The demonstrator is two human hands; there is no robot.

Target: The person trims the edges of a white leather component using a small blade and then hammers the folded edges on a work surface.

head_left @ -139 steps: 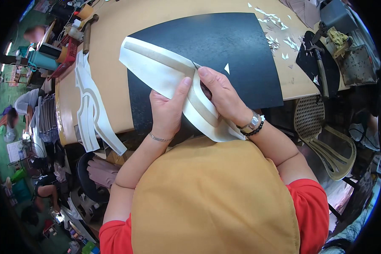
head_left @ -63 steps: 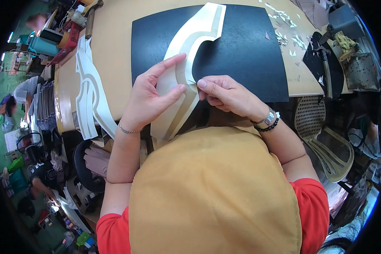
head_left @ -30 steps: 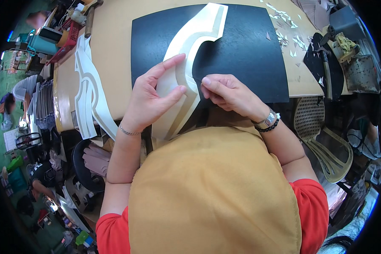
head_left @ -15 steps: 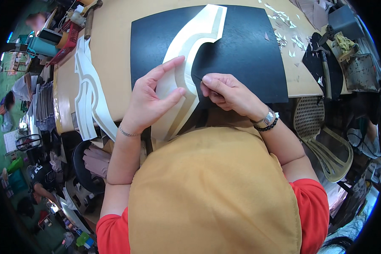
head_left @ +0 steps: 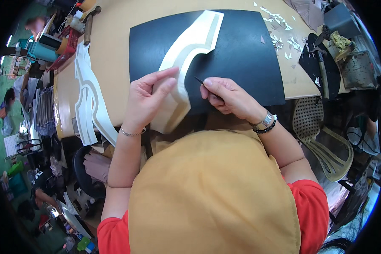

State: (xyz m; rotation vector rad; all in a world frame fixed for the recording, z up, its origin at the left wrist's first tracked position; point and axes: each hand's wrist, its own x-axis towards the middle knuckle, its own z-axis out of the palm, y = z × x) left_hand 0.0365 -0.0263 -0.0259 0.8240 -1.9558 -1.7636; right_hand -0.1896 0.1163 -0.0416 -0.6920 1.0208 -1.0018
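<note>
A long curved cream piece [head_left: 187, 46] with a darker beige band lies across the black mat [head_left: 245, 55]; its material is unclear. Its near end projects beyond the table edge towards my apron. My left hand [head_left: 150, 95] grips the piece along its left side, thumb and index finger on top, the other fingers hidden. Just right of the piece's inner curve, my right hand [head_left: 224, 94] pinches a thin dark pointed tool [head_left: 199, 80]. The tool's tip is apart from the piece, and its exact kind is not visible.
Similar cream curved strips [head_left: 89, 93] lie at the table's left, below a hammer [head_left: 88, 29]. Small offcuts [head_left: 279, 42] are scattered at the far right. Another hammer [head_left: 323, 70] rests on a dark pad there. A chair [head_left: 319, 135] stands at the right.
The cream piece has shifted left and its near end has turned a little. My left thumb has drawn closer to the index finger. The tool now stands farther from the piece's edge.
</note>
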